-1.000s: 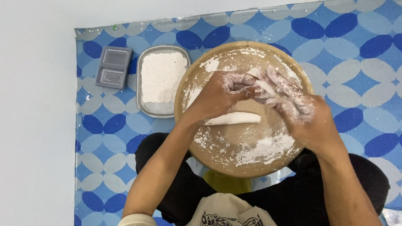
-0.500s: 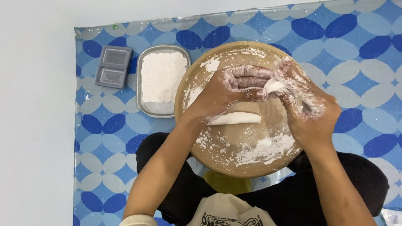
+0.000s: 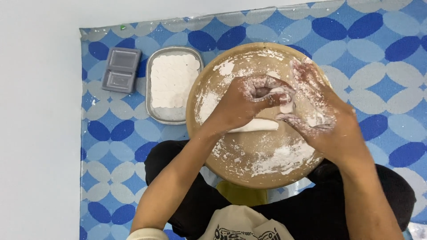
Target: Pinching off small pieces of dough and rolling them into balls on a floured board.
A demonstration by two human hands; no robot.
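Observation:
A round wooden board [image 3: 231, 155] dusted with white flour rests over my lap. My left hand [image 3: 249, 100] is curled above its middle, fingers closed around a small piece of white dough [image 3: 287, 106]. My right hand [image 3: 318, 115], coated in flour, pinches the same piece from the right with thumb and fingers. Under my left hand, a white roll of dough [image 3: 255, 126] lies on the board. A heap of loose flour [image 3: 280, 160] sits on the near right part of the board.
A metal tray [image 3: 153, 113] filled with flat white dough rounds stands left of the board. A grey two-part mould [image 3: 121, 70] lies further left. All sit on a blue patterned mat [image 3: 378, 58] over a pale floor [image 3: 40, 133].
Both hands have stayed over the board's middle. My left hand has curled tighter around the small dough piece, and my right hand has shifted to pinch it from the right.

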